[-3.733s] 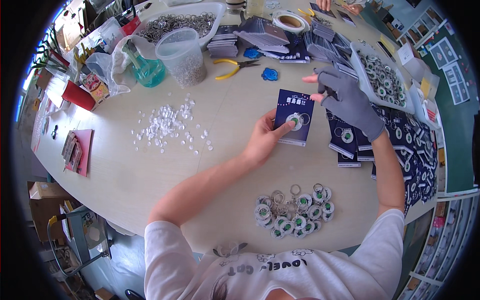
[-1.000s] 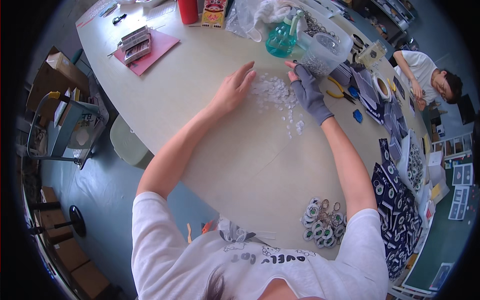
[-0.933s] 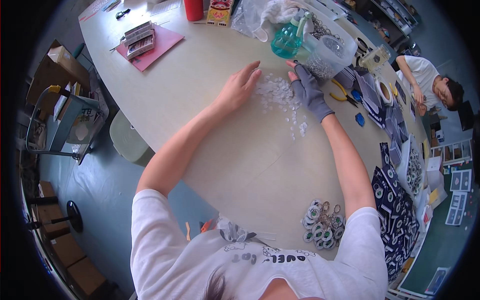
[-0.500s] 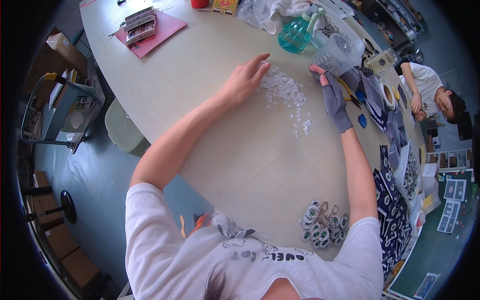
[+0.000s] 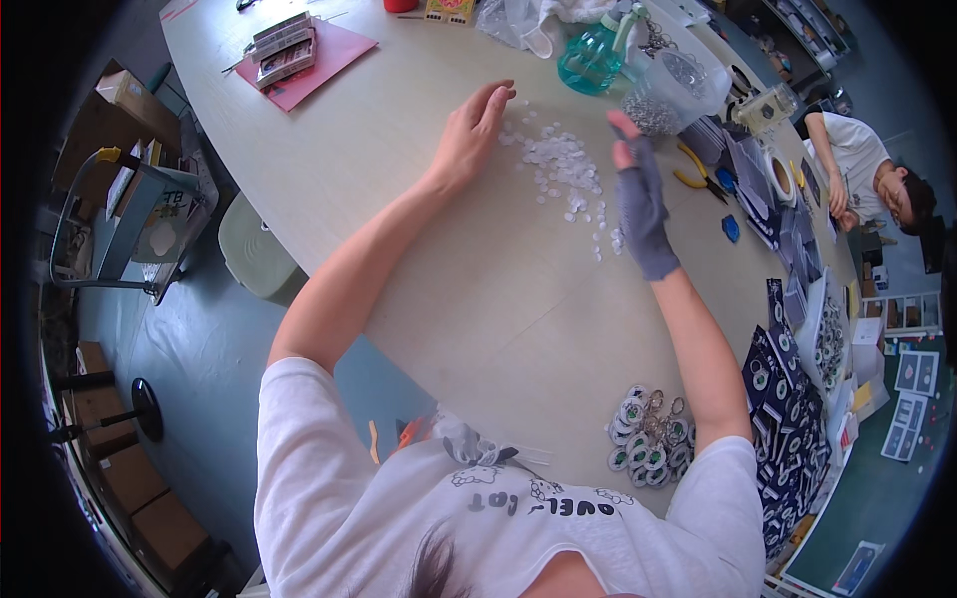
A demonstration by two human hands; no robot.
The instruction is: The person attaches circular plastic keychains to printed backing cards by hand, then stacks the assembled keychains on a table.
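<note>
Between 2 hands in the head view, small translucent discs trail diagonally from just beside the bare left hand, fingers extended, to just beside the gloved right hand, thumb and fingertips apart; neither visibly grips anything.

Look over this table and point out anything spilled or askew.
Small white discs lie loose on the table between the bare left hand and the gloved right hand, in a ragged, uncontained scatter. It resembles a spill, but may be deliberate.
</note>
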